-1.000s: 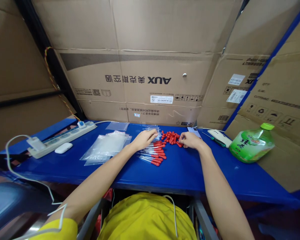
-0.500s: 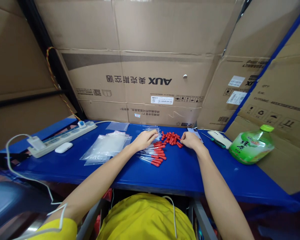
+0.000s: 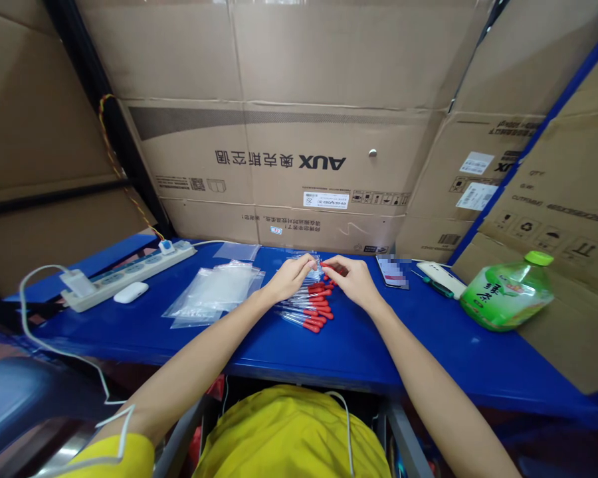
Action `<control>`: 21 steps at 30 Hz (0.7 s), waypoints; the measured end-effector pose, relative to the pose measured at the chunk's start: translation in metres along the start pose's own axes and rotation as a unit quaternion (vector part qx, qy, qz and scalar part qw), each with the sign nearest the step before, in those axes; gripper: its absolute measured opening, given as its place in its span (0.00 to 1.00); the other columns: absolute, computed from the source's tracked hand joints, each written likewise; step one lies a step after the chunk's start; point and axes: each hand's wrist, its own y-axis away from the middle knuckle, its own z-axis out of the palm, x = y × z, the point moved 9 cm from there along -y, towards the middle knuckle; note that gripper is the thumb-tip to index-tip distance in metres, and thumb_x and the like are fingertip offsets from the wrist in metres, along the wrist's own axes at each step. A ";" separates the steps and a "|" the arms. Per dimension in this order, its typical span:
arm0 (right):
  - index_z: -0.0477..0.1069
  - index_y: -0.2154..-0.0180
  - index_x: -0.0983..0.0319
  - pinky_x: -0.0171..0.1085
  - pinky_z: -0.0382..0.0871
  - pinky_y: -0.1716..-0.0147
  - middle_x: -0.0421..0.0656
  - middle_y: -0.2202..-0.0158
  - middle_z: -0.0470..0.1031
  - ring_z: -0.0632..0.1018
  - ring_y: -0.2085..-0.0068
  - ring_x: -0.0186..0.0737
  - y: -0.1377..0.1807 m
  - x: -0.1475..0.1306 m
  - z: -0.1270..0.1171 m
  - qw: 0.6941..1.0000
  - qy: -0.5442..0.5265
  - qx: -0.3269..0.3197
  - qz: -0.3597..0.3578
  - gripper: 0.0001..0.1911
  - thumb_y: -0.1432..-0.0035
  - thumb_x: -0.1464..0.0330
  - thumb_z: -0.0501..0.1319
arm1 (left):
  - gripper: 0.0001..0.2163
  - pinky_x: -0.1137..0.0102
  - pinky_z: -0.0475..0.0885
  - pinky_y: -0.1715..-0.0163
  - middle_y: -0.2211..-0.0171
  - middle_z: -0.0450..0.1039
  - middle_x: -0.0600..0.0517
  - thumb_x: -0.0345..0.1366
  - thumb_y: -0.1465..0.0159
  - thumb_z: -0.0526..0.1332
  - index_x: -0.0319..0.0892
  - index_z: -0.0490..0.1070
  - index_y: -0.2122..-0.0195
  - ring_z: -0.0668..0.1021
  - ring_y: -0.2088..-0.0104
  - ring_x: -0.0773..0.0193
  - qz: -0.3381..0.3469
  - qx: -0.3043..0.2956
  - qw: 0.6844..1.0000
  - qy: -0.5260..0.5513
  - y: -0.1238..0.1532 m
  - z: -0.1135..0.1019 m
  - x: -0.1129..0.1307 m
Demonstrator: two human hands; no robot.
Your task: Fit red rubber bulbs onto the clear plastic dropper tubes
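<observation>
Near the back middle of the blue table, my left hand (image 3: 292,277) is closed with its fingertips pinched, apparently on a clear glass dropper tube mostly hidden by the fingers. Facing it, my right hand (image 3: 353,279) pinches a red rubber bulb (image 3: 325,265) close to the left fingertips. Whether bulb and tube touch is too small to tell. Below the hands lie several droppers (image 3: 313,312), clear tubes pointing left and red bulbs right. Loose clear tubes (image 3: 306,255) lie behind my left hand. The pile of loose red bulbs is mostly covered by my right hand.
Clear zip bags (image 3: 219,292) lie to the left, beside a white earphone case (image 3: 131,292) and a power strip (image 3: 129,273). A phone (image 3: 393,272), a green-handled tool (image 3: 441,287) and a green tea bottle (image 3: 505,295) stand or lie right. Cardboard (image 3: 279,146) walls the back.
My right hand has moved left from the loose bulb pile to my left fingertips, bringing a red bulb. The phone is now uncovered. My left hand has stayed nearly in place.
</observation>
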 end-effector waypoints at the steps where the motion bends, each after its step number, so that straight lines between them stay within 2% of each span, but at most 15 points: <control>1: 0.81 0.58 0.59 0.37 0.73 0.64 0.42 0.66 0.85 0.82 0.67 0.41 0.001 -0.003 0.002 1.000 -0.009 0.005 -0.003 0.10 0.37 0.62 0.64 | 0.19 0.70 0.68 0.57 0.63 0.77 0.50 0.46 0.23 0.46 0.41 0.71 0.59 0.77 0.63 0.63 0.003 -0.003 1.000 0.003 0.000 0.000 0.002; 7: 0.82 0.61 0.59 0.37 0.74 0.66 0.43 0.67 0.85 0.82 0.69 0.42 0.003 -0.010 -0.002 0.999 -0.021 0.033 0.002 0.11 0.37 0.61 0.65 | 0.21 0.70 0.68 0.57 0.64 0.78 0.50 0.46 0.23 0.47 0.40 0.74 0.61 0.77 0.64 0.63 0.026 -0.004 1.000 0.003 0.001 -0.001 0.009; 11: 0.82 0.62 0.60 0.38 0.74 0.66 0.43 0.68 0.85 0.82 0.68 0.42 0.004 -0.009 -0.004 0.997 -0.046 0.051 0.018 0.11 0.39 0.60 0.66 | 0.22 0.71 0.68 0.61 0.66 0.79 0.50 0.47 0.24 0.49 0.38 0.76 0.61 0.76 0.68 0.65 0.029 0.003 1.000 0.005 0.000 -0.003 0.008; 15: 0.82 0.62 0.60 0.38 0.74 0.65 0.44 0.66 0.85 0.83 0.67 0.43 0.004 -0.007 -0.003 0.997 -0.061 0.043 0.018 0.11 0.39 0.60 0.66 | 0.22 0.71 0.68 0.65 0.66 0.80 0.49 0.49 0.25 0.51 0.37 0.78 0.60 0.77 0.69 0.64 0.038 -0.009 0.999 0.006 -0.001 -0.003 0.008; 21: 0.82 0.63 0.60 0.37 0.71 0.68 0.43 0.68 0.84 0.80 0.70 0.41 0.004 -0.010 -0.001 0.999 -0.008 0.032 -0.013 0.10 0.39 0.62 0.65 | 0.20 0.71 0.70 0.62 0.63 0.83 0.47 0.46 0.25 0.53 0.38 0.80 0.58 0.81 0.65 0.61 0.057 -0.024 0.998 -0.007 0.000 -0.003 0.010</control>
